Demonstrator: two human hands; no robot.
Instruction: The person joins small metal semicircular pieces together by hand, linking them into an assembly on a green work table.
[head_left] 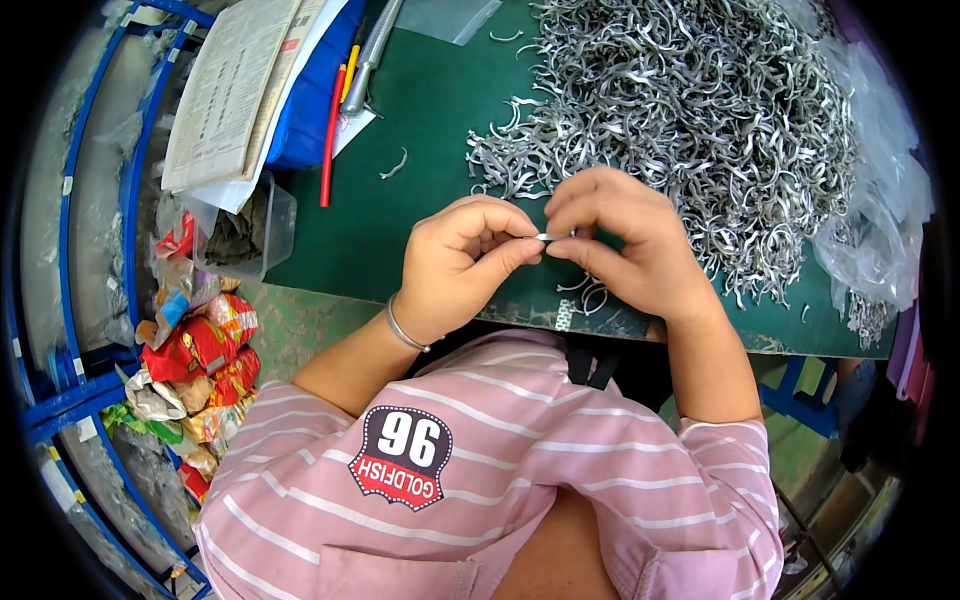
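Observation:
My left hand [465, 258] and my right hand [630, 235] meet above the near part of the green table [400, 240]. Between them, a small curved silvery metal piece [544, 237] is pinched at both ends by thumbs and fingertips. Its ends are hidden under my fingers. A large pile of similar silver-grey curved pieces [700, 110] spreads just beyond my right hand. Several loose pieces [590, 296] lie by the table's near edge, below my right hand. One single curved piece [394, 164] rests apart to the left.
Papers [230, 90] lie over a blue tray [310, 110] at the far left, beside a red pencil [330, 150] and a grey-handled tool [372, 55]. Below sits a clear plastic box [280, 235] with dark cloth. Blue shelving [75, 200] stands left; a clear plastic bag [875, 190] lies right.

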